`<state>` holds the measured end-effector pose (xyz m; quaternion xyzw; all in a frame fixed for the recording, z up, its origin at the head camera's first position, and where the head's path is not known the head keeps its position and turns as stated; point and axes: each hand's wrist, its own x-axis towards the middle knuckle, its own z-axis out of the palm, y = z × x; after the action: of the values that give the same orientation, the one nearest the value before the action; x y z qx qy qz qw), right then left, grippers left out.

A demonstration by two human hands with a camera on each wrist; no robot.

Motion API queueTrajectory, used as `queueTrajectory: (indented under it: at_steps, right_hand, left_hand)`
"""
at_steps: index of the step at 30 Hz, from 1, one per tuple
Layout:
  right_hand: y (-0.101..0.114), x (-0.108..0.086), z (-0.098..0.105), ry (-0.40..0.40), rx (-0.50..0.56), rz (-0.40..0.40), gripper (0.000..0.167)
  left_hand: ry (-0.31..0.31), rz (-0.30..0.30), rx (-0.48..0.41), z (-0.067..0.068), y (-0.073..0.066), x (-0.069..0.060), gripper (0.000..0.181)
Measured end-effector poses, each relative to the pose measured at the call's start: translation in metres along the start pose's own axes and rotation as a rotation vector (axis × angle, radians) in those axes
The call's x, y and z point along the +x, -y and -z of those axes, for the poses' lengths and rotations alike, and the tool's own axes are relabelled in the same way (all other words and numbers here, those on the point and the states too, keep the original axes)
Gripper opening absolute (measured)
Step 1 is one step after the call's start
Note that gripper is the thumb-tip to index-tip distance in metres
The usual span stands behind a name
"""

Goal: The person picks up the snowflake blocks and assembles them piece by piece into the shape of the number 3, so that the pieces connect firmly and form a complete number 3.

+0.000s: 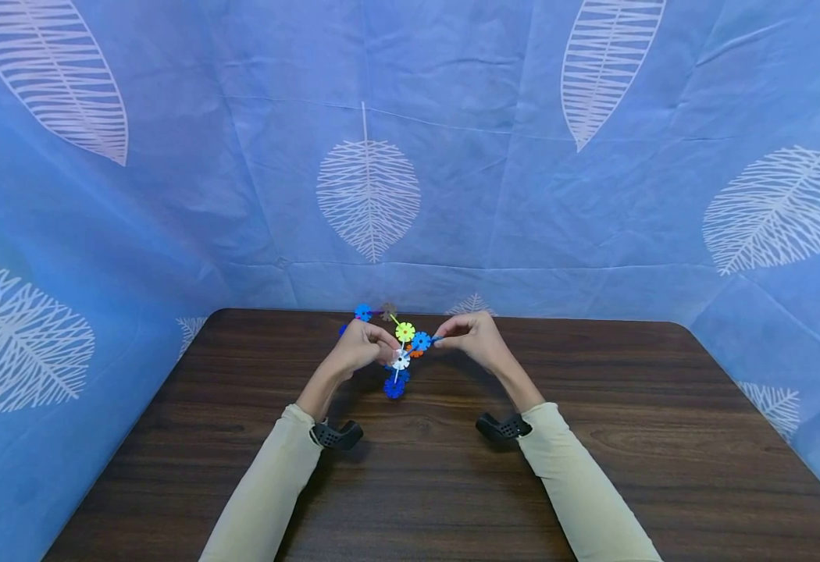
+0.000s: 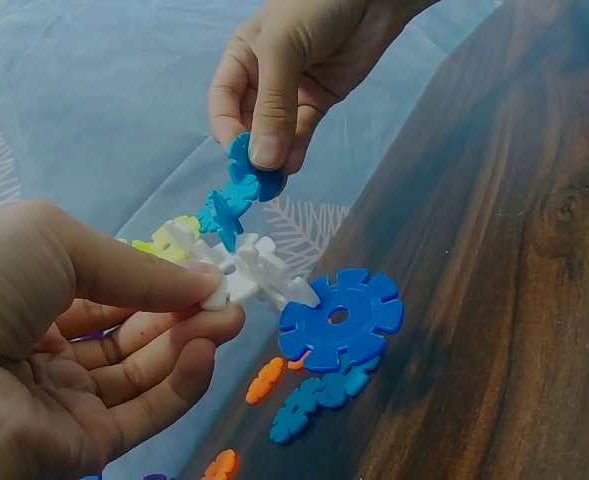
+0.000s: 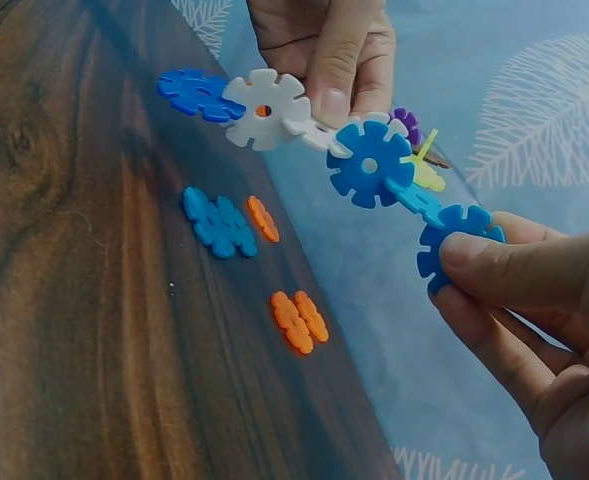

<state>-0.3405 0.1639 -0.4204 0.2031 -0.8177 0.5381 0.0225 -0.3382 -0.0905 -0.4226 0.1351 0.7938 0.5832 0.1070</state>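
Note:
A chain of notched plastic snowflake discs, joined at their slots, is held up between both hands. My left hand (image 1: 359, 348) pinches a white disc (image 2: 236, 288) between thumb and fingers. My right hand (image 1: 476, 341) pinches the light-blue disc (image 3: 476, 220) at one end of the chain. Between the hands, another light-blue disc (image 3: 349, 182) joins on near the white ones. A dark-blue disc (image 2: 309, 328) hangs off the white part, edge slotted in. Yellow disc (image 1: 405, 332) and brown disc (image 1: 388, 311) continue the chain beyond, and my left hand partly hides it.
On the dark wooden table (image 1: 417, 484) lie loose orange discs (image 3: 292, 325) and light-blue discs (image 3: 214, 222), below the held chain. A blue cloth (image 1: 494, 195) with white leaf prints hangs behind the table's far edge. Each wrist wears a black band.

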Motion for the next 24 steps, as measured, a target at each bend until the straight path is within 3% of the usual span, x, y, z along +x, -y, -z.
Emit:
queueTrajectory:
  at_steps: [15, 24]
  right_hand:
    - [0.0024, -0.0014, -0.0018, -0.02, 0.028, -0.002, 0.013]
    - [-0.0005, -0.0001, -0.0009, 0.006, 0.004, 0.01, 0.009]
  left_hand:
    - [-0.018, 0.003, -0.014, 0.0002, 0.0011, 0.0016, 0.007]
    - [0.009, -0.008, -0.002, 0.0007, 0.0017, 0.0018, 0.01]
